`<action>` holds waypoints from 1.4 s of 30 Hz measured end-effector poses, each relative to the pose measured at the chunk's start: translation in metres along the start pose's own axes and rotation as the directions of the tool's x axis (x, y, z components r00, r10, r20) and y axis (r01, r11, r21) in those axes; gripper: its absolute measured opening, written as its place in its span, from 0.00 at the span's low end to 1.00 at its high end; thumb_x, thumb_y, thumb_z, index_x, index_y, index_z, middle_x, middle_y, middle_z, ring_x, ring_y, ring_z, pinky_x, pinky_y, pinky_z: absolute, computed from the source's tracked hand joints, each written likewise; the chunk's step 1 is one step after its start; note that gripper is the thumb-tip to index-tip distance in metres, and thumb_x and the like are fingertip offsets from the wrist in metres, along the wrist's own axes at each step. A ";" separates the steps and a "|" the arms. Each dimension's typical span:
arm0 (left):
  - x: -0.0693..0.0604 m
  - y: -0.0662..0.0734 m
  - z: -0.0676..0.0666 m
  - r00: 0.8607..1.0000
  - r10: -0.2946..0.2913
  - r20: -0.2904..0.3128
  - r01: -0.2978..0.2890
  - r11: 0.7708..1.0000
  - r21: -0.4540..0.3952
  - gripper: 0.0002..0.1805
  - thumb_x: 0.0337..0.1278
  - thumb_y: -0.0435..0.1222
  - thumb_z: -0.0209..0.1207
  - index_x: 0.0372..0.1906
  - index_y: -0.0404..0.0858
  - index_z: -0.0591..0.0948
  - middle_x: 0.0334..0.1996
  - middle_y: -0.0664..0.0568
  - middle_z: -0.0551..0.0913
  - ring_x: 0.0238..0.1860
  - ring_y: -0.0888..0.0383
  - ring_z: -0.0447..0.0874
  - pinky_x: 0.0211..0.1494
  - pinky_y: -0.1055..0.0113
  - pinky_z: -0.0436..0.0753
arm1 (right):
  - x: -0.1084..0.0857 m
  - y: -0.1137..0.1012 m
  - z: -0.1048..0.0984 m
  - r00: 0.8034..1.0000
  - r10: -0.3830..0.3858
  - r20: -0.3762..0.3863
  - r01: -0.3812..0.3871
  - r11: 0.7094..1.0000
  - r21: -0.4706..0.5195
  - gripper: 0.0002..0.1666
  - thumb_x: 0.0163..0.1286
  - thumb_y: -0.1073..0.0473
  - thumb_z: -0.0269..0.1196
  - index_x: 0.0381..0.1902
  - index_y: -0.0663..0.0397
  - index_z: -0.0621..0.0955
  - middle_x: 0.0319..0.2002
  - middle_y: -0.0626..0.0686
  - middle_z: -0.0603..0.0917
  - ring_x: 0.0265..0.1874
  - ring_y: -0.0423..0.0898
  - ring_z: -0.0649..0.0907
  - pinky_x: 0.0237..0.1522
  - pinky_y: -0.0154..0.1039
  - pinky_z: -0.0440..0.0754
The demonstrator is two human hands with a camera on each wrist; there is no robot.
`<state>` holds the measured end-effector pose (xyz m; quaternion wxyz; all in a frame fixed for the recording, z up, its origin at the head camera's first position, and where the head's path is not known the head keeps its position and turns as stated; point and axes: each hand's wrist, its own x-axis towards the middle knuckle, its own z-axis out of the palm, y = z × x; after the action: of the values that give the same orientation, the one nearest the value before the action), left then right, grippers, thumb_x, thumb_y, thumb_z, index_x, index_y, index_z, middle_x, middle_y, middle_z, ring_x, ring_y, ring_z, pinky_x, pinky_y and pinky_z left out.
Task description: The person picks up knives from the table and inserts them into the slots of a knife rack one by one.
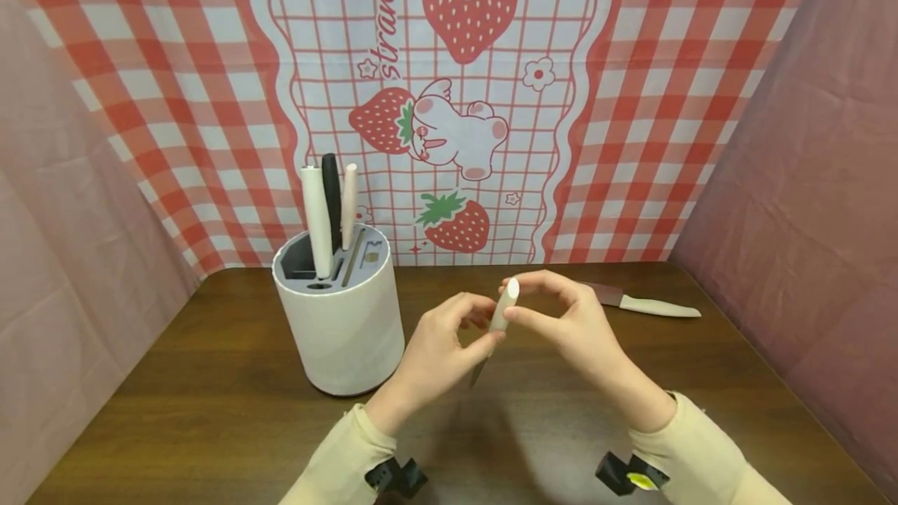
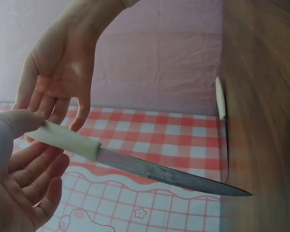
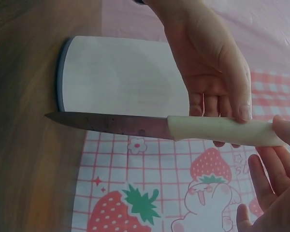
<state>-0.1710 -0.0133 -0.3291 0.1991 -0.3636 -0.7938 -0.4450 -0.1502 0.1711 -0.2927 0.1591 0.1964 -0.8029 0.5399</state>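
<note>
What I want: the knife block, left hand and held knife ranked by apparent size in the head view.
1. Knife block
2. Left hand
3. Held knife, foreshortened and partly hidden

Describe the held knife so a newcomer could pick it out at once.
Start at the brown wood-grain table; above it, the left hand and right hand hold a cream-handled knife. Its pointed metal blade angles down, whereas the other cream-handled knife lies on the table.

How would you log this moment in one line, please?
left hand: pinches knife handle; right hand: pinches its end; blade: tip downward; other knife: on table
</note>
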 end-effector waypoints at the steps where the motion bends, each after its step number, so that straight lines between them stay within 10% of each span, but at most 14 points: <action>1: 0.000 0.000 0.000 1.000 0.003 -0.004 -0.003 1.000 0.003 0.13 0.48 0.38 0.64 0.40 0.44 0.78 0.32 0.60 0.80 0.35 0.66 0.79 0.40 0.70 0.77 | 0.000 0.000 0.000 1.000 0.004 0.001 -0.004 1.000 -0.002 0.15 0.54 0.59 0.68 0.41 0.52 0.82 0.39 0.47 0.85 0.44 0.39 0.79 0.47 0.35 0.73; 42: -0.004 0.001 -0.040 0.958 0.103 -0.267 -0.115 0.993 -0.030 0.13 0.42 0.33 0.65 0.37 0.39 0.78 0.29 0.55 0.80 0.32 0.62 0.77 0.33 0.69 0.76 | 0.012 0.038 -0.039 0.998 -0.061 0.032 0.063 0.997 -0.038 0.10 0.66 0.65 0.55 0.39 0.65 0.80 0.37 0.51 0.84 0.39 0.34 0.82 0.45 0.26 0.77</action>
<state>-0.1678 -0.0487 -0.3102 0.3192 -0.3487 -0.7284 -0.4959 -0.1774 0.2188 -0.3038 0.1672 0.2264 -0.8091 0.5159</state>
